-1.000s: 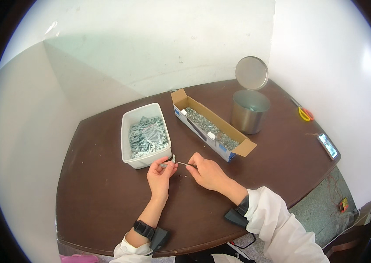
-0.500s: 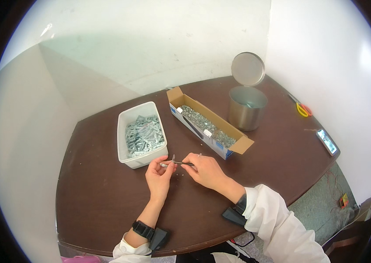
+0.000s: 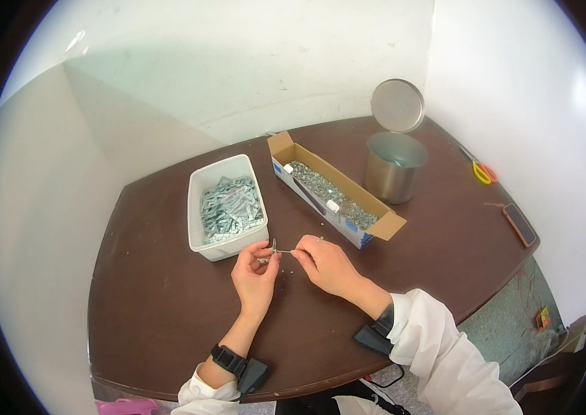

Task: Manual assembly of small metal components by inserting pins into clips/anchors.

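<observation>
My left hand (image 3: 254,280) pinches a small flat metal strip (image 3: 274,245) between thumb and fingertips, just in front of the white bin. My right hand (image 3: 331,266) is closed on a thin metal-tipped tool (image 3: 285,252). Its tip reaches the strip, and the rest is hidden in the fingers, so its exact kind is unclear. The white plastic bin (image 3: 226,250) holds many similar flat grey metal strips (image 3: 227,211). Beyond my right hand lies a long open cardboard box (image 3: 391,225) full of small grey metal pieces (image 3: 327,190).
Behind the box stands a steel canister (image 3: 395,176) with its round lid (image 3: 397,105) raised. Yellow-and-orange scissors (image 3: 483,172) and a phone (image 3: 519,225) lie at the right of the brown table (image 3: 168,325). Walls rise at the left, back and right.
The tool's black part that showed before is now covered by my right hand, and only its metal tip shows. The phone's screen has gone dark. The view has shifted slightly.
</observation>
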`<state>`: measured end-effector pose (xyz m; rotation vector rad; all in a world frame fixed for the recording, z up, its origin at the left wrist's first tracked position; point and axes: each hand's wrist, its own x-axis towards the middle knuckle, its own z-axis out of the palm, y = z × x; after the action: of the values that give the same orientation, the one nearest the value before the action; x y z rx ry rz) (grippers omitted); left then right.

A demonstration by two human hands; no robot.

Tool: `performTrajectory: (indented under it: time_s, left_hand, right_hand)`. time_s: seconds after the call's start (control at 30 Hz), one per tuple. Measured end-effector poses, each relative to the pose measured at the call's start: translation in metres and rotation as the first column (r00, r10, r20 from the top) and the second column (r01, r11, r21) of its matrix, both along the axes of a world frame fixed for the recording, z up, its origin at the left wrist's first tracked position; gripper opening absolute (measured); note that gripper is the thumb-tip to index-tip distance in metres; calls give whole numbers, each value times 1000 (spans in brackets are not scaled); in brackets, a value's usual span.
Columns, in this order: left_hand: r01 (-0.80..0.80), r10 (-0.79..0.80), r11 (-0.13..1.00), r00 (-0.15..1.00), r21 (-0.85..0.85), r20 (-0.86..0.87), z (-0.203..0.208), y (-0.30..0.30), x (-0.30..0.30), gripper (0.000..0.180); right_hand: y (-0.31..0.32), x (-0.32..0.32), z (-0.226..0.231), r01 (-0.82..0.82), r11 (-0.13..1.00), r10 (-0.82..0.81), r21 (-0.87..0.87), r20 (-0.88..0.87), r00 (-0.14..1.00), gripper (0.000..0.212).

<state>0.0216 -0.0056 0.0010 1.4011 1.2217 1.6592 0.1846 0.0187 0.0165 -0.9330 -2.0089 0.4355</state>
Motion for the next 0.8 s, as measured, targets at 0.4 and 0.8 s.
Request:
performTrajectory:
  time_s: [0.4,0.8]
  left_hand:
    - [-56,53,998,995,-30,-80,0,-2,1,26]
    - [-90,79,995,971,-38,-225,2,-2,3,24]
  right_hand:
    - [-3,0,4,-37,984,29,175,46,999,11]
    - [-3,-2,4,-45,976,23,212,108,994,14]
